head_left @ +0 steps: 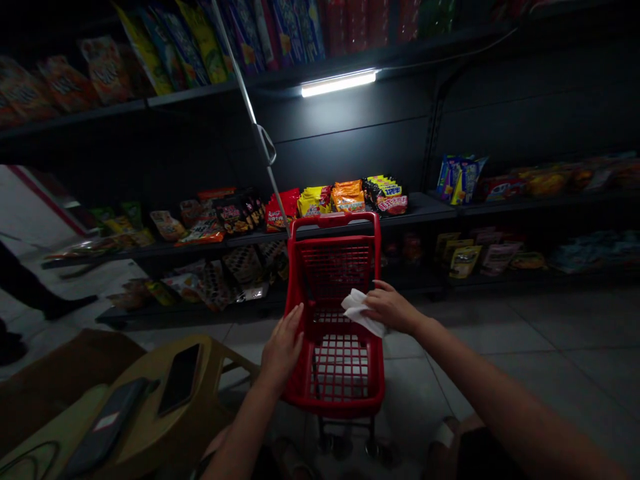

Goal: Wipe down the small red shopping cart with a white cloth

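While 2 hands (283, 343) (394, 308) flank 1 cart (335, 404), 1 held wipe (356, 307)

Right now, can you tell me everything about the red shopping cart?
The red shopping cart looks plastic, with grid holes in its back and bottom, a handle on the far side, and wheels underneath. It stands upright on the tiled floor before the shelves. The left hand rests on its left rim; the right hand holds a white cloth at its right rim. A pole seems to meet its upper left corner.
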{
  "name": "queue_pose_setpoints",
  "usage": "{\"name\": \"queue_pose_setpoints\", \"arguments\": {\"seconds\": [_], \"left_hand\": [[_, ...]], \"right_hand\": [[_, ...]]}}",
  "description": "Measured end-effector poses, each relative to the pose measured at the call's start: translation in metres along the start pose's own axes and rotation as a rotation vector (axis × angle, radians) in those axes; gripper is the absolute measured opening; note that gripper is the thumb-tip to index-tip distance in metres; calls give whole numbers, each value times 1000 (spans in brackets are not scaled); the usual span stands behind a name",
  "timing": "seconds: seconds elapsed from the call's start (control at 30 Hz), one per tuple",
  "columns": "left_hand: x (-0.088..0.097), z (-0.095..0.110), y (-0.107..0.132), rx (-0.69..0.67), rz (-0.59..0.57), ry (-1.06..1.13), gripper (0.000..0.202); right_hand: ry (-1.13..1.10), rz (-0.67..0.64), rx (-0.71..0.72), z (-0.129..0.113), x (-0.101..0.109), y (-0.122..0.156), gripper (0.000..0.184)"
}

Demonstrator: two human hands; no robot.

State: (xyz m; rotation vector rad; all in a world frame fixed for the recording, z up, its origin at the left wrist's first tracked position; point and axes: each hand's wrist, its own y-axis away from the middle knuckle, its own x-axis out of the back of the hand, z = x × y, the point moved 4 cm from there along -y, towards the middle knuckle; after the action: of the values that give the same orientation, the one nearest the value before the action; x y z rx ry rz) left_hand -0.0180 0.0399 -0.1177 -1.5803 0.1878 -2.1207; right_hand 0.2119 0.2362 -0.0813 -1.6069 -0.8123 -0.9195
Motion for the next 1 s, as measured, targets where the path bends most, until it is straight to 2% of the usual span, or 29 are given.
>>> {"name": "queue_pose_setpoints", "arguments": {"seconds": [0.03,0.1,0.23,0.3,0.33,0.4,0.5,0.57,0.67,0.77,0.87,0.93,1.0], "left_hand": [[0,2,-1,11,-1,-27,64],[1,2,-4,64,-7,-94,65],[5,-12,-6,338,-48,-194,75],[4,-20,-6,449,-107,-195,74],[3,-23,-6,470,-136,-190,71],[1,-24,-7,463,-167,-176,64],[1,-21,-7,433,-157,-144,59],[0,-18,-8,434,-158,-117,59],[-2,-15,-10,441,-145,-95,58],[-3,-16,-13,447,-140,-89,58],[-3,-19,-14,472,-156,-109,58],[-2,-19,-14,484,-164,-145,58],[0,-19,-13,491,-177,-188,58]], "right_hand": [[-25,43,-47,-3,-1,2,20],[-95,97,-66,-29,-7,15,21],[-211,94,81,-114,-29,61,15],[-191,117,80,-137,-36,77,16],[-170,115,101,-141,-37,81,17],[-129,81,207,-135,-35,80,17],[-93,31,297,-95,-23,61,23],[-64,41,229,-56,-14,41,24],[-8,63,55,2,-7,9,24],[12,82,-125,39,-14,-13,22],[-31,149,-218,42,-24,-13,34],[-74,188,-184,22,-29,-2,43],[-128,216,-119,-12,-32,17,44]]}}
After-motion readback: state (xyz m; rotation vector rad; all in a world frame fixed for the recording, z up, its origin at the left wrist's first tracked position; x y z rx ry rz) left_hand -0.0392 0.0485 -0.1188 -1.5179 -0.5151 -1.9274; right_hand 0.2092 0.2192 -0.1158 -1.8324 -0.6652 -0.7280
